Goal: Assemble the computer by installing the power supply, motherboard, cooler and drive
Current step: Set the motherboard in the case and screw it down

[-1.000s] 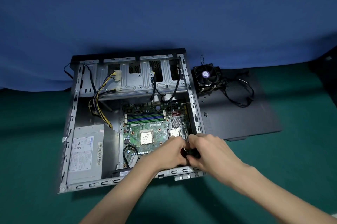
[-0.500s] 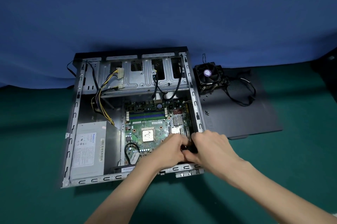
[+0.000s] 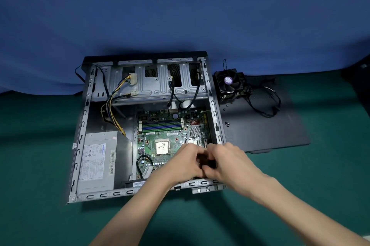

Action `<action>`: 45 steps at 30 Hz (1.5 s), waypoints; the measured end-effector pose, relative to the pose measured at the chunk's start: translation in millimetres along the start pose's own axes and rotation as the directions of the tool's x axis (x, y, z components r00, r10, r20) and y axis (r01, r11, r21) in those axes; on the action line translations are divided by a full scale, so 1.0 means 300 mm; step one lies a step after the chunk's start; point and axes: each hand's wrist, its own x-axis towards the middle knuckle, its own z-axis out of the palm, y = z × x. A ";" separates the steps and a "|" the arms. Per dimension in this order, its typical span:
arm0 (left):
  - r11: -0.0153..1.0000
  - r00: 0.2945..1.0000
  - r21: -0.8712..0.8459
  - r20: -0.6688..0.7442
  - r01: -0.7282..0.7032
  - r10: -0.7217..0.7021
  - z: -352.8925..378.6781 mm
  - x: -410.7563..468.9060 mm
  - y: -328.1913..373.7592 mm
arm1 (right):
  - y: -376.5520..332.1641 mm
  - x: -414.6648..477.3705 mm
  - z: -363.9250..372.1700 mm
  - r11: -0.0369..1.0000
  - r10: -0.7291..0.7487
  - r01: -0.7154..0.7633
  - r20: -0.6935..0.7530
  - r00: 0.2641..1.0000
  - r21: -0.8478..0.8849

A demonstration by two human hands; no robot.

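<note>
The open metal computer case (image 3: 80, 145) lies flat on the green table. Inside, the grey power supply (image 3: 98, 161) sits at the front left and the green motherboard (image 3: 164, 131) at the right, its bare processor (image 3: 162, 146) showing. My left hand (image 3: 186, 163) and my right hand (image 3: 230, 161) meet over the board's front right corner, fingers curled round a small dark part (image 3: 210, 162) that they mostly hide. The black cooler with its fan (image 3: 229, 82) stands outside the case on the dark side panel (image 3: 270, 125).
Yellow and black power cables (image 3: 114, 105) hang from the drive cage (image 3: 156, 83) at the back. A black cable (image 3: 266, 103) trails from the cooler across the panel. Small screws (image 3: 227, 124) lie on the panel near the case wall. A blue cloth hangs behind.
Both hands stay together at the board's front right corner, shifting only slightly. The view has drifted a little, so the case sits further right in frame.
</note>
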 end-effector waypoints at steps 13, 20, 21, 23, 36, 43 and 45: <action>0.999 0.999 0.034 -0.034 -0.030 0.031 0.006 0.000 0.003 | 0.003 0.015 0.004 0.992 0.072 -0.078 -0.065 0.995 -0.102; 1.000 1.000 -0.013 -0.023 -0.011 0.011 0.010 0.001 0.004 | 0.000 0.021 0.011 0.997 0.052 -0.054 -0.023 0.998 -0.062; 1.000 0.999 0.023 -0.038 -0.012 0.012 0.014 0.004 0.003 | -0.001 0.023 0.006 0.993 0.066 -0.068 -0.033 0.997 -0.092; 1.000 0.999 -0.007 -0.039 0.011 -0.011 0.010 0.006 -0.001 | 0.009 0.028 -0.005 0.996 0.060 -0.061 -0.017 0.998 -0.065; 0.997 0.999 -0.075 -0.034 0.009 -0.012 0.006 -0.001 0.004 | 0.020 0.039 -0.022 1.000 0.004 -0.004 0.033 0.999 -0.003; 0.997 0.998 -0.068 -0.054 0.030 -0.034 -0.001 0.005 -0.006 | 0.018 0.045 -0.026 1.000 -0.018 0.019 0.076 0.997 -0.009; 1.000 0.999 -0.006 -0.054 0.001 -0.001 0.009 0.005 -0.006 | 0.014 0.041 -0.017 0.998 -0.012 0.016 0.062 0.998 -0.063</action>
